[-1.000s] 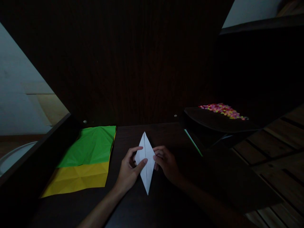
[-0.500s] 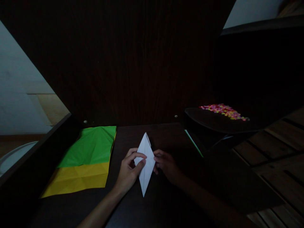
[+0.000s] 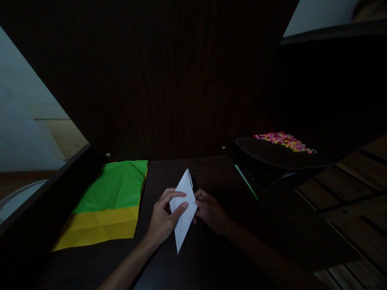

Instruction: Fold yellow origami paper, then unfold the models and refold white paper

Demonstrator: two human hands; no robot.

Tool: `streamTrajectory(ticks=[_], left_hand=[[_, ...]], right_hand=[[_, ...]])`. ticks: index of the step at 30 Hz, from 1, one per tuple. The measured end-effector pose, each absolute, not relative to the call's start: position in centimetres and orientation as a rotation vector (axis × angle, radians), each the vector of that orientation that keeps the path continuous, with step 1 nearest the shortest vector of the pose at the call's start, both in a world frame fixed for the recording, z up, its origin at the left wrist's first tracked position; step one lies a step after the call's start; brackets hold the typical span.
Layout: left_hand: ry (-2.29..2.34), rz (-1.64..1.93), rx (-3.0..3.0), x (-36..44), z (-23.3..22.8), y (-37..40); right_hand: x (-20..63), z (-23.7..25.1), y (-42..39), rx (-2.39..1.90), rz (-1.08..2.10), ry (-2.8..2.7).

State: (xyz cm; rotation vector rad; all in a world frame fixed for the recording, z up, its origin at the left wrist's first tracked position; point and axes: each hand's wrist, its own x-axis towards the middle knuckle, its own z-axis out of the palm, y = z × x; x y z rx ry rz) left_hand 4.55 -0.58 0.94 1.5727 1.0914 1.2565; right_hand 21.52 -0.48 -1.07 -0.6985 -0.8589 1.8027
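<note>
On the dark counter [image 3: 217, 257] both hands pinch the white folded paper [image 3: 184, 209]; left hand [image 3: 163, 219] presses a crease, right hand [image 3: 211, 211] steadies; next fold needs aligned edges.

Dim desk [image 3: 211, 257]. Both hands pinch a white folded paper [image 3: 184, 209] — long kite shape, tilted. Left hand [image 3: 163, 219] grips its left edge, right hand [image 3: 211, 211] its right. Green sheet [image 3: 116, 185] over yellow sheet [image 3: 96, 227] lies left (creased). Coloured bits [image 3: 284, 141] far right.

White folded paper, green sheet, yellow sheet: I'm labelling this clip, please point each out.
white folded paper [image 3: 185, 197], head view, on its upper flap.
green sheet [image 3: 116, 186], head view, on its creased middle.
yellow sheet [image 3: 99, 227], head view, on its middle.
</note>
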Motion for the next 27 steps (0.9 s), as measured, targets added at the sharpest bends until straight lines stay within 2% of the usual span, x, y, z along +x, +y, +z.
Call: streamTrajectory(ticks=[11, 20, 27], left_hand=[[0.902, 1.115, 1.427, 4.56, 0.54, -0.87], [0.897, 1.129, 1.486, 4.48, 0.47, -0.82], [0.944, 1.158, 1.538, 4.17, 0.53, -0.68]], right_hand=[[21.79, -0.94, -0.58, -0.601, 1.914, -0.824], [21.97, -1.35, -0.67, -0.709, 1.793, -0.869], [21.98, -1.26, -0.38, -0.807, 1.572, -0.881]])
